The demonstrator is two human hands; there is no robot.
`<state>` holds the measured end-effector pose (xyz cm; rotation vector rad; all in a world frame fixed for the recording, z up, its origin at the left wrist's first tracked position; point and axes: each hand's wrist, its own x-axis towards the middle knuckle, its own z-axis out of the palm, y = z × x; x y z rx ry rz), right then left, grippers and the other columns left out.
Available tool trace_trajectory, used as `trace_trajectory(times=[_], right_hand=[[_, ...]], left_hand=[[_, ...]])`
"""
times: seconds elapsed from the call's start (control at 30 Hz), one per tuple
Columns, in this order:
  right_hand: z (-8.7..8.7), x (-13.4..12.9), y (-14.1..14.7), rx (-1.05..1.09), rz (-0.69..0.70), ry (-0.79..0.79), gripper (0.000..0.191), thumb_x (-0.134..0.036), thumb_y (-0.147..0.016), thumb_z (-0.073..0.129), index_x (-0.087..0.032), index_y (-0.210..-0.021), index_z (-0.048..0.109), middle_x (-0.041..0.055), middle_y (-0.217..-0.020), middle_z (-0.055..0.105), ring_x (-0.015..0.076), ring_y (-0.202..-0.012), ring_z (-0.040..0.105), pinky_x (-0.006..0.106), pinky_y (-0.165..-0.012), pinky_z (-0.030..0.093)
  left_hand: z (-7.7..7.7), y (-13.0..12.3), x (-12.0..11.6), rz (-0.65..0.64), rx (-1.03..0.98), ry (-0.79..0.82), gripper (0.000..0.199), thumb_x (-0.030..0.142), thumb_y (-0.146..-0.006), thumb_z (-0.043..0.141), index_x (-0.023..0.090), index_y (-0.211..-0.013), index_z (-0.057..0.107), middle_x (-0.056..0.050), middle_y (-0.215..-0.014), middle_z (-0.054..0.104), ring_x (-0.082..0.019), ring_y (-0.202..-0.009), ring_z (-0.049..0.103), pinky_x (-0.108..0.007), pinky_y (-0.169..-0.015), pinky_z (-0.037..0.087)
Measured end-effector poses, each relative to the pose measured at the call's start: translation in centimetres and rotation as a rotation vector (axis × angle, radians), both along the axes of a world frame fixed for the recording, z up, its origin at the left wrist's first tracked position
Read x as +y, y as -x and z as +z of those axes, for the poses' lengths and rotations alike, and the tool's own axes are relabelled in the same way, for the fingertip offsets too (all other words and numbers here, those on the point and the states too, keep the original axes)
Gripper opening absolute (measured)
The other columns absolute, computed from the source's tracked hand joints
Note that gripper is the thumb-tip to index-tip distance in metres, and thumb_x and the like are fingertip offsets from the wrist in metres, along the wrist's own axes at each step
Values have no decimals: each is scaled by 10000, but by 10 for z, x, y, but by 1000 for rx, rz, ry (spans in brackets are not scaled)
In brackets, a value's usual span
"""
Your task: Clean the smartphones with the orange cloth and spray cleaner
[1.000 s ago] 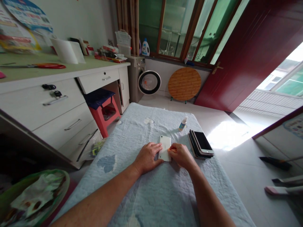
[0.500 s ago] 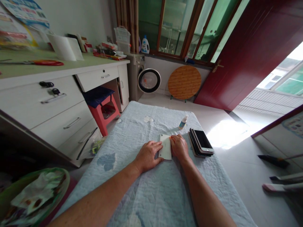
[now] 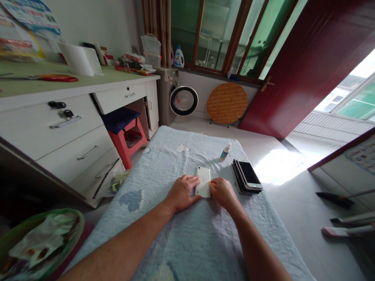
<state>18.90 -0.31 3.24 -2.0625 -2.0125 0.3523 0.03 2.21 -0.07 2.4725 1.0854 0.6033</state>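
Observation:
A white smartphone lies back up on the quilted light-blue cover. My left hand grips its left side, with the fingers over the back and the thumb by the bottom edge. My right hand is closed in a pinch at the phone's right edge. A bit of orange shows at its fingertips; what it belongs to is hidden. Right of this hand sits a stack of phones, the top one with a dark screen and white frame. A small spray bottle stands upright beyond my right hand.
The light-blue cover ends on the right above the tiled floor. At the left are a white desk, a red stool and a bin with crumpled tissue. A round wooden tabletop leans at the back.
My right hand has slid down along the phone's right edge, toward me. My left hand keeps its place on the phone. The whole view has shifted slightly.

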Motion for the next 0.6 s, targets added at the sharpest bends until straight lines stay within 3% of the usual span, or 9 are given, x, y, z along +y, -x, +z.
trace_trajectory(times=[0.37, 0.6], right_hand=[[12, -35, 10, -59, 59, 74, 310, -207, -867, 440, -152, -668, 672, 71, -696, 687, 121, -612, 553, 245, -573, 276], [10, -40, 3, 22, 52, 83, 275, -196, -821, 469, -161, -621, 655, 37, -606, 640, 108, -551, 508, 236, -537, 263]], left_hand=[[-1, -1, 0, 4, 1, -22, 503, 393, -755, 700, 175, -1202, 621, -76, -1347, 563, -261, -1169, 517, -390, -1017, 405], [-2, -1, 1, 1, -14, -19, 517, 394, -746, 716, 182, -1206, 617, -81, -1339, 569, -262, -1180, 514, -395, -1021, 403]])
